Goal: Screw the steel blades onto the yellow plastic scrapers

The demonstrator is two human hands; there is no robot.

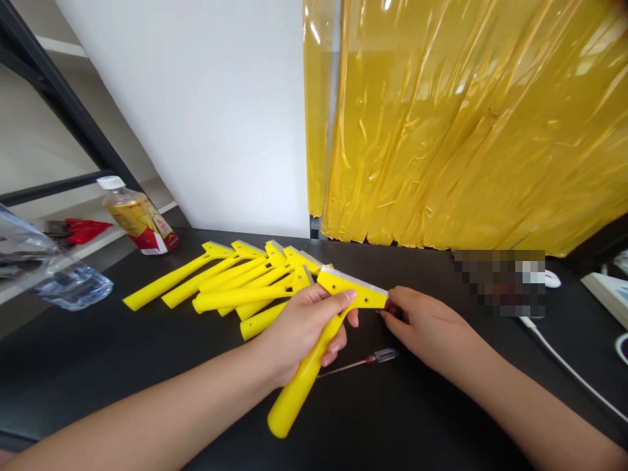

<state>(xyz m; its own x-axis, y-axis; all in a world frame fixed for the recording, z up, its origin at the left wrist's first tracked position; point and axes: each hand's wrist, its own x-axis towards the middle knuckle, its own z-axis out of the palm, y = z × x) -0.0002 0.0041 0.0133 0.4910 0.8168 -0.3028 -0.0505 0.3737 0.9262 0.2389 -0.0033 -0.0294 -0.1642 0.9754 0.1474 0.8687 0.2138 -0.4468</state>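
Observation:
A yellow scraper (303, 373) with a long handle and a wide head lies across my left hand (314, 327). My left fingers wrap round its neck, with the thumb pressed on the head below the metal blade strip. Two small holes show in that head. At the head's right end is my right hand (417, 320), its thumb and fingertips drawn together. What those fingertips hold, if anything, is too small to make out. Beneath the hands a screwdriver (380, 356) with a clear handle rests on the black table (392, 418). Several more yellow scrapers (235, 294) lie overlapping behind my left hand.
A drink bottle (142, 219) with a white cap and a clear plastic bottle (73, 281) stand at the left. A white cable (569, 360) crosses the right side near a blurred-out object (500, 281). Yellow plastic sheeting (441, 131) and a white panel (220, 118) border the back.

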